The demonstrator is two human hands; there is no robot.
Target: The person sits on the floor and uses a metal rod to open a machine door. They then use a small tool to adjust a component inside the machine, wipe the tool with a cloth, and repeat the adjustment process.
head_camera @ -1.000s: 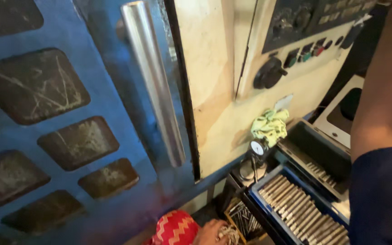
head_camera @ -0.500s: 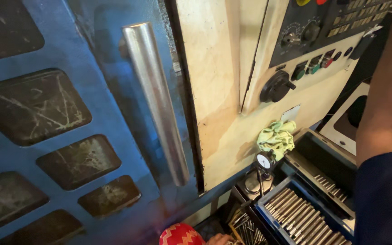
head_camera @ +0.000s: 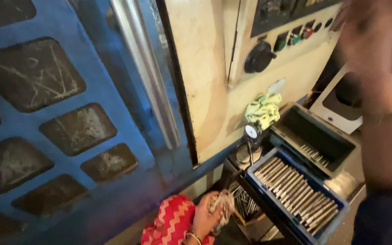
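A big blue machine door (head_camera: 69,113) with scratched dark window panes (head_camera: 30,72) fills the left of my view, a polished metal bar handle (head_camera: 146,77) running down its edge. Beside it stands a cream machine panel (head_camera: 209,90) carrying a black rotary switch (head_camera: 258,56) and a row of coloured buttons (head_camera: 296,38), with a pale green rag (head_camera: 263,109) and a small dial gauge (head_camera: 251,132) at its foot. Lower right sit a blue crate (head_camera: 336,218) of metal rods (head_camera: 291,188) and a nearly empty dark bin (head_camera: 316,136), all in warm, dim light.
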